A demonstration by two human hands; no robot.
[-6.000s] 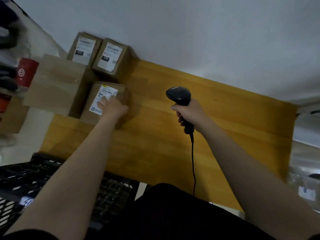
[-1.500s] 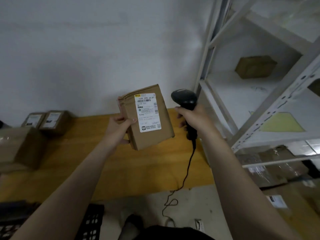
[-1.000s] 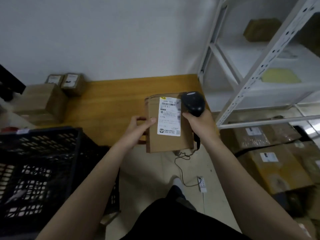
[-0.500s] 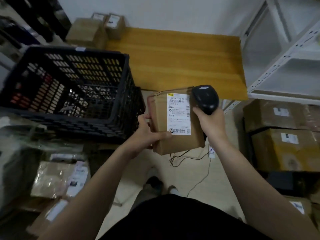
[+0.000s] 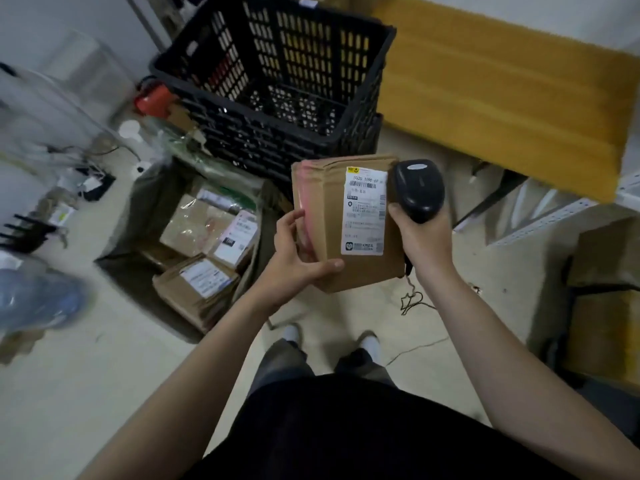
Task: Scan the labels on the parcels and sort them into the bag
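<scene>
at the far left, blurred clear plastic and wires on the floor (image 5: 86, 375), too smeared to name. just right of that, an open dark bag (image 5: 138, 206) standing mouth-up on the floor, several brown parcels (image 5: 195, 289) lying inside, labels up. an open stretch of pale floor in front of the bag, running to the feet. behind the bag, just beside its far edge, a black slotted crate (image 5: 277, 57) stacked on a second one, with a red object (image 5: 154, 100) at its left corner.

in the middle, above the floor and right of the bag's mouth, left hand (image 5: 294, 268) gripping a brown parcel (image 5: 322, 216) at its lower left corner: thumb curled over the front face, fingers (image 5: 289, 220) wrapped along the left edge. parcel upright, slightly tilted, white label (image 5: 363, 209) facing the camera. just beside the parcel's right edge, a black scanner (image 5: 419, 188), head level with the label's top. right hand (image 5: 426, 244) closed tight round its handle. thin cable (image 5: 412, 303) trailing down to the floor.

to the right, yellow wooden counter (image 5: 502, 98), its near edge behind the scanner, a dark leg beneath. further right, white shelf frame (image 5: 554, 216), then cardboard boxes (image 5: 606, 306) on the floor at the right edge.
</scene>
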